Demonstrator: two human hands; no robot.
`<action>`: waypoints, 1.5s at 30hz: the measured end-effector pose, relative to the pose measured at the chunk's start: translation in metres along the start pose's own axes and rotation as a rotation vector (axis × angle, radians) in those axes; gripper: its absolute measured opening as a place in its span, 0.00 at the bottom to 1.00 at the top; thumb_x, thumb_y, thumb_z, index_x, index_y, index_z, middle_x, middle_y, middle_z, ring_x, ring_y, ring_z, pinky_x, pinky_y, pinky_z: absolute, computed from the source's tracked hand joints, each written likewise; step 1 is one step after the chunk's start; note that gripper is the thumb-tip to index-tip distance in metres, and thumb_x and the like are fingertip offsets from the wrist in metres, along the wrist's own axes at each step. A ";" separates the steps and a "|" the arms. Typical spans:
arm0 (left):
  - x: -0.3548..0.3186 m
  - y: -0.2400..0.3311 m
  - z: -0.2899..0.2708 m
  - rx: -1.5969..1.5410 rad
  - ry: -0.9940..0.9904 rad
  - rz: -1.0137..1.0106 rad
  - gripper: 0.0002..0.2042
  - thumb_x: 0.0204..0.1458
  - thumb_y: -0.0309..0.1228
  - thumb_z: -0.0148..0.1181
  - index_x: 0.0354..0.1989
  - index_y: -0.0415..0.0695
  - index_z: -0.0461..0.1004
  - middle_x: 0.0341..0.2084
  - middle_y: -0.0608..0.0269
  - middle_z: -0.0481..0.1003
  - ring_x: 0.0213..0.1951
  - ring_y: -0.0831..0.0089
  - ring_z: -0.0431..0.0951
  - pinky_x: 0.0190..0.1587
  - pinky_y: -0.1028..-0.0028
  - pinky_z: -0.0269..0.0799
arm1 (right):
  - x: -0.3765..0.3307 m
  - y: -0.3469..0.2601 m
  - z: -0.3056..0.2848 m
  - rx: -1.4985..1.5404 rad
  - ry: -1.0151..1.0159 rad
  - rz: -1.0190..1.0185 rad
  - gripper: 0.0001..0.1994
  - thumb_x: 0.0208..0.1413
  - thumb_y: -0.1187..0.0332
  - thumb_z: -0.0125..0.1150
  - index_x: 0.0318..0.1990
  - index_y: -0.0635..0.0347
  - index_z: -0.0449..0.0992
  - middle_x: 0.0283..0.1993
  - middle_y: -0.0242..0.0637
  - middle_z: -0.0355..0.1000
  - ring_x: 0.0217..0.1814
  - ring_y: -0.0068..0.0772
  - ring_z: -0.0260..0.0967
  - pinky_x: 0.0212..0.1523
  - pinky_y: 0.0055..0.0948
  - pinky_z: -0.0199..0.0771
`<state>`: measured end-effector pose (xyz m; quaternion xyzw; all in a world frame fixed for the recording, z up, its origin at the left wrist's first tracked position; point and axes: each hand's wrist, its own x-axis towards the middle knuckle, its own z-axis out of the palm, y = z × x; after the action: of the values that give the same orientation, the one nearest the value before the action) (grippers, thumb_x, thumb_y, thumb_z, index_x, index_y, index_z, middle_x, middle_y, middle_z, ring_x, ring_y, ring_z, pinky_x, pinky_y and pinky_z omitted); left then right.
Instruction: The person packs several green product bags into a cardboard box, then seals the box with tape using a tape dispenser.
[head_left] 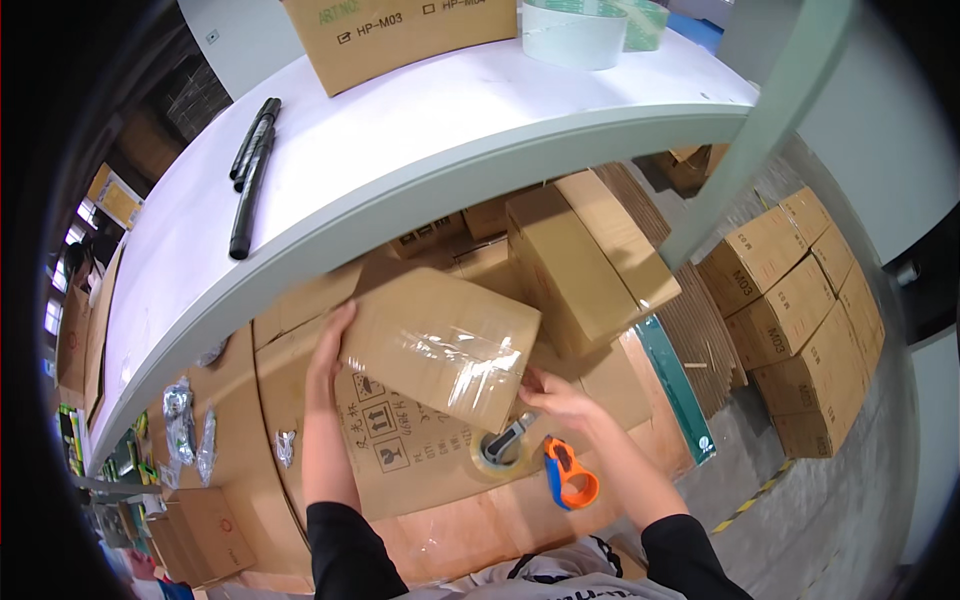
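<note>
Shows a green line of lettering (338, 16) on the shelf carton (420, 60), above two black printed codes (380, 28), each beside a small checkbox (345, 38): ticked at left, unticked at right, with the right code partly cut off by the upper edge. Displays black handling pictograms (376, 420) on the flat cardboard (400, 490): upward arrows, a goblet and seemingly an umbrella, flanked by handwritten black characters (361, 415) and rows of printed capitals (430, 455), partly covered by the held carton (440, 335). Repeats a bold black letter-and-number code across the stacked cartons (775, 335) at right. Carries a small red emblem (226, 524) on the brown carton (205, 545) at lower left, and black lettering, cut off by the lower edge, on the grey shirt front (482, 578)
</note>
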<state>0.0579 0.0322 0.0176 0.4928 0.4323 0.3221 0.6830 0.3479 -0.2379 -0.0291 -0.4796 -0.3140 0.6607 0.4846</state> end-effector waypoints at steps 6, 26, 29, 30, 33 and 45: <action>0.076 -0.069 0.080 0.253 -0.081 -0.118 0.40 0.51 0.61 0.53 0.66 0.47 0.56 0.66 0.48 0.55 0.63 0.50 0.60 0.60 0.58 0.64 | 0.029 0.026 -0.016 -0.144 0.131 0.313 0.39 0.60 0.62 0.59 0.69 0.69 0.42 0.64 0.48 0.58 0.65 0.35 0.59 0.62 0.31 0.61; 0.034 -0.057 0.034 0.989 -0.190 0.073 0.17 0.50 0.36 0.64 0.48 0.44 0.76 0.46 0.47 0.75 0.49 0.56 0.75 0.49 0.65 0.71 | -0.013 -0.011 0.071 0.558 0.397 0.021 0.30 0.60 0.69 0.53 0.67 0.63 0.48 0.57 0.46 0.64 0.58 0.38 0.65 0.60 0.33 0.64; 0.023 -0.069 -0.033 1.062 -0.204 0.154 0.16 0.50 0.36 0.63 0.46 0.44 0.76 0.43 0.48 0.75 0.47 0.56 0.76 0.47 0.65 0.71 | -0.031 -0.007 0.041 0.489 0.493 -0.033 0.26 0.59 0.70 0.52 0.65 0.62 0.55 0.53 0.43 0.68 0.52 0.33 0.69 0.57 0.32 0.67; 0.036 -0.061 -0.033 1.095 -0.189 0.175 0.16 0.50 0.36 0.63 0.46 0.44 0.76 0.43 0.48 0.75 0.46 0.56 0.76 0.47 0.65 0.71 | -0.034 -0.004 0.036 0.490 0.536 0.003 0.25 0.59 0.70 0.52 0.63 0.63 0.58 0.51 0.42 0.69 0.49 0.31 0.70 0.55 0.31 0.68; 0.035 -0.067 -0.020 1.180 -0.153 0.245 0.15 0.50 0.35 0.62 0.45 0.43 0.76 0.40 0.48 0.75 0.44 0.56 0.76 0.46 0.64 0.71 | -0.044 0.006 0.029 0.447 0.618 -0.032 0.20 0.59 0.69 0.53 0.59 0.61 0.63 0.45 0.38 0.72 0.43 0.26 0.69 0.50 0.29 0.70; 0.049 -0.015 -0.105 1.530 0.104 0.393 0.11 0.52 0.34 0.59 0.40 0.41 0.76 0.32 0.49 0.77 0.36 0.55 0.78 0.41 0.63 0.72 | -0.073 0.020 0.040 0.448 0.607 -0.010 0.11 0.60 0.72 0.52 0.49 0.60 0.69 0.38 0.35 0.72 0.41 0.26 0.69 0.45 0.27 0.70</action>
<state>-0.0169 0.1118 -0.0252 0.8773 0.4700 0.0729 0.0642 0.3087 -0.3112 -0.0089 -0.5341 -0.0064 0.5384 0.6518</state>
